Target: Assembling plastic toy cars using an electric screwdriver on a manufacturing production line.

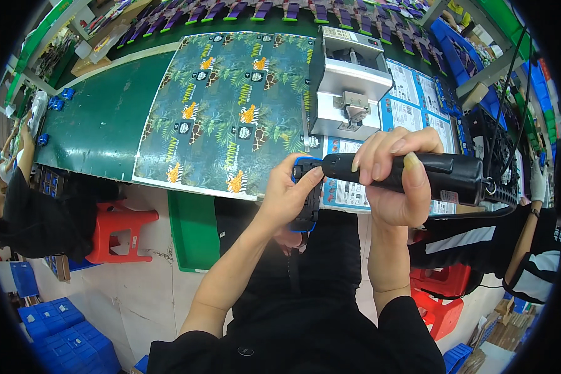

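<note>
My right hand wraps round a black electric screwdriver, held level, its cord leaving at the right end. The tool's tip points left and meets a black plastic part with blue edges at the table's front edge. Closed on that part is my left hand, thumb on top beside the tip. My fingers and the tool hide much of the part, and whether a screw sits under the tip I cannot see. Just beyond my hands stands a grey metal machine with an open top.
Jungle-patterned printed sheets cover the table's middle. Blue-and-white printed sheets lie right of the machine. Purple pieces line the far side. A green bin and a red stool are below left. Co-workers sit at both sides.
</note>
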Available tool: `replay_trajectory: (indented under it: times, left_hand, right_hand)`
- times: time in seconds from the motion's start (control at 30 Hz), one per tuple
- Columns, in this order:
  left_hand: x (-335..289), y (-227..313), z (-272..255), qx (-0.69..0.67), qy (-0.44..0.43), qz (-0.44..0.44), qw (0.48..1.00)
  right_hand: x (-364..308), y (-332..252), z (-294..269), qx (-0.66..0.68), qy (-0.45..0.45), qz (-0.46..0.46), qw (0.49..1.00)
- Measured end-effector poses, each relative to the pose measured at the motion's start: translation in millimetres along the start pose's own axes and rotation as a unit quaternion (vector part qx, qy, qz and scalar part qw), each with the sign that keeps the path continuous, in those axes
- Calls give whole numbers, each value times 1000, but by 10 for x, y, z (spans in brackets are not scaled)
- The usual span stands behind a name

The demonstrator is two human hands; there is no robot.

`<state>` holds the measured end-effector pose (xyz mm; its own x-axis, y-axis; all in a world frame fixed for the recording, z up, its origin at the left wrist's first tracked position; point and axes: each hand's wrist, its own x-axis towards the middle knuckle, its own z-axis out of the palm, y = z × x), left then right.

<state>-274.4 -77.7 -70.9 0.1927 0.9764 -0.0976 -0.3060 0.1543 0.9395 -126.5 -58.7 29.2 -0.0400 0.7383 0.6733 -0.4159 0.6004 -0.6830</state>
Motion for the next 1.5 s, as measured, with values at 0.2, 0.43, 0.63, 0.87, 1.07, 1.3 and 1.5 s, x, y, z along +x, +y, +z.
replay_trajectory:
  times: [0.2, 0.43, 0.63, 0.87, 1.07, 1.3, 1.5]
  left_hand:
    - [3, -21, -49, 4, -9, -12, 1000]
    - [35, -45, -20, 19, -8, 2, 1000]
    - [21, -62, -28, 16, 12, -3, 1000]
    - [36, -78, -10, 29, 8, -2, 1000]
    - [7, 28, 0, 3, 17, -4, 1000]
    - [30, -38, 0, 1, 12, 2, 1000]
    - [22, -69, -20, 62, 12, 82, 995]
  right_hand:
    - [429, -117, -328, -20, 88, -91, 992]
    - [621, 241, -315, -129, 117, -37, 984]
    - [821, 238, -141, -214, 44, 38, 975]
    - [391, -87, -162, 5, 73, 63, 995]
    - [126, -135, 72, 40, 0, 18, 999]
    - [-17, -92, 138, -7, 45, 72, 996]
    - [-109, -20, 133, 2, -6, 61, 998]
